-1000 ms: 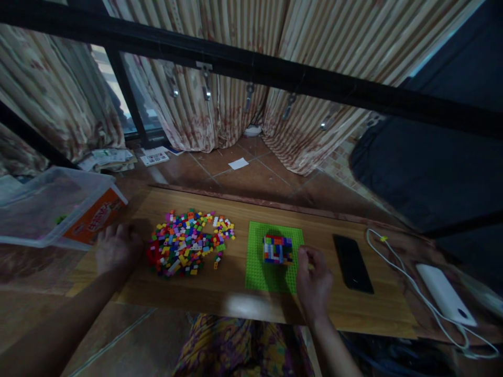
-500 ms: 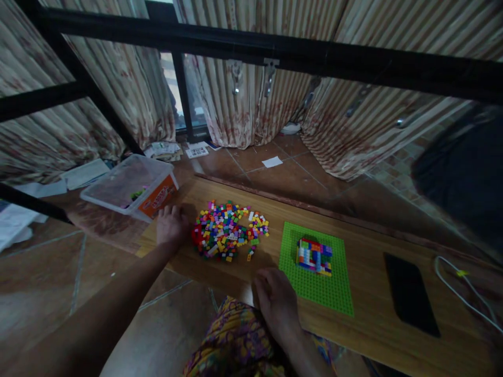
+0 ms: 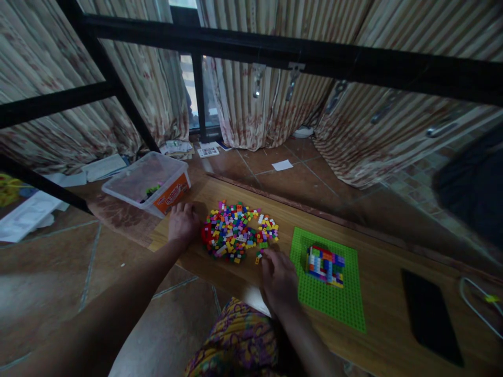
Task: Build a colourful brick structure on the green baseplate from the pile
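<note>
Left hand: rested on the wooden tabletop, fingers bent; whether anything is gripped cannot be made out.
Right hand: held with fingers curled at the heap's near right edge; whether a brick is pinched cannot be seen.
Loose toy bricks: heaped between both hands' fingers.
Brick build: set on the green studded baseplate, right of the right fingers.
Plastic tub: placed just beyond the left fingers.

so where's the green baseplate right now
In the head view, the green baseplate lies right of centre on the wooden table, between the right hand and the black phone.
</note>
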Demonstrator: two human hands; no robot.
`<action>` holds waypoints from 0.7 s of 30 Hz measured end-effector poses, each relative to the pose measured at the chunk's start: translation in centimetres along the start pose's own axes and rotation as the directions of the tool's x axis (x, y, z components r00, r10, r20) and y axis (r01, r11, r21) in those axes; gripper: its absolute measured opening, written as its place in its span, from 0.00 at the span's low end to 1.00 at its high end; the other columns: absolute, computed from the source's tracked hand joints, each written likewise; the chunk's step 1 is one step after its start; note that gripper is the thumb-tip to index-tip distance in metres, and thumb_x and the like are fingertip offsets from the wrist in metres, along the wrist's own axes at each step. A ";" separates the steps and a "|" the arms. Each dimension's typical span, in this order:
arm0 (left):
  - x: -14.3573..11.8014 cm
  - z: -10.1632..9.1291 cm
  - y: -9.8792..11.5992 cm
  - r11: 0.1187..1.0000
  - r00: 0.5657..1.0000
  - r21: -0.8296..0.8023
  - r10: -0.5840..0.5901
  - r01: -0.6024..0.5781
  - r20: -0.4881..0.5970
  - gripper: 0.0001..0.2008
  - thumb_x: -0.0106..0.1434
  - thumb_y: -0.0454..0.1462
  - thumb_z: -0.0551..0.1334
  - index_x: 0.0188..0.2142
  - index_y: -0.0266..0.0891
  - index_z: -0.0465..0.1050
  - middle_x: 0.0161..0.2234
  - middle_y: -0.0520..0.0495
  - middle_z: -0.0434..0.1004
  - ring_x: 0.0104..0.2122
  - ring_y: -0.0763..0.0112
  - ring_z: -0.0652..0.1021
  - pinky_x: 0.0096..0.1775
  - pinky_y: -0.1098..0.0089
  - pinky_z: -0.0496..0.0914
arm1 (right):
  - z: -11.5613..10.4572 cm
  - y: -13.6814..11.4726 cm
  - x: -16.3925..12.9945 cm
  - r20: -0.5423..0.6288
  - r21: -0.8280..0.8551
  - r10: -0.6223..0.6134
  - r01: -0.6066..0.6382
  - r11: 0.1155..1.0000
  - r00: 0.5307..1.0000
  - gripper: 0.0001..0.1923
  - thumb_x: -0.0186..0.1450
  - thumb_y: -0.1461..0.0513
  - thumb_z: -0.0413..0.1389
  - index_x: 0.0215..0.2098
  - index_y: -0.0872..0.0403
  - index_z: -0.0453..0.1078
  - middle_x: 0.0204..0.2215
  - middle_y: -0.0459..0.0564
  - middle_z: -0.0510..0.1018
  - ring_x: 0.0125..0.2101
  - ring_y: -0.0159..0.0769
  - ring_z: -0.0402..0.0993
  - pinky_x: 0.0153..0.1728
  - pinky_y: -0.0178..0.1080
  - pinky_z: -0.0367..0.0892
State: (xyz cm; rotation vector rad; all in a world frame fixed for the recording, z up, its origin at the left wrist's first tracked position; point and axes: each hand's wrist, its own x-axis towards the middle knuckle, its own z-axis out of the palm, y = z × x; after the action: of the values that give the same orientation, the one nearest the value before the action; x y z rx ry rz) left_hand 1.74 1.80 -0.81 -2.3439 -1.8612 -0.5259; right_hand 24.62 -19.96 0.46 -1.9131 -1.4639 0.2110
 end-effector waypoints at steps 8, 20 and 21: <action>0.0 -0.5 0.2 1.000 1.000 0.005 -0.022 0.022 0.010 0.17 0.60 0.36 0.51 0.44 0.33 0.72 0.41 0.35 0.72 0.45 0.52 0.70 0.47 0.57 0.65 | 0.4 1.0 2.7 0.043 -0.160 -0.060 0.066 0.985 0.997 0.15 0.66 0.65 0.50 0.48 0.52 0.73 0.41 0.53 0.73 0.42 0.42 0.68 0.44 0.41 0.64; 0.4 -1.5 0.4 0.998 0.996 0.067 0.004 -0.010 0.088 0.20 0.63 0.38 0.48 0.48 0.32 0.71 0.44 0.33 0.72 0.46 0.50 0.70 0.46 0.56 0.65 | 0.1 0.2 2.5 -0.002 -0.184 -0.011 0.010 0.983 1.000 0.09 0.65 0.68 0.51 0.39 0.52 0.71 0.35 0.50 0.74 0.39 0.40 0.69 0.43 0.40 0.63; 0.5 -1.6 0.4 0.997 0.996 0.073 0.000 -0.007 0.091 0.20 0.63 0.38 0.47 0.47 0.32 0.71 0.44 0.33 0.72 0.46 0.50 0.70 0.45 0.56 0.65 | -0.2 0.0 2.4 -0.018 -0.167 -0.010 0.006 0.986 1.000 0.09 0.65 0.68 0.50 0.38 0.52 0.71 0.35 0.49 0.75 0.39 0.40 0.69 0.42 0.39 0.63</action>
State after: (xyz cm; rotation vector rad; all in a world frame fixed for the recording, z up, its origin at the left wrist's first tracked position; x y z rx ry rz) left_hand 1.90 1.67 0.85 -2.3606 -1.8796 -0.3503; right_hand 25.58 -17.94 1.26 -2.0356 -1.5175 0.0678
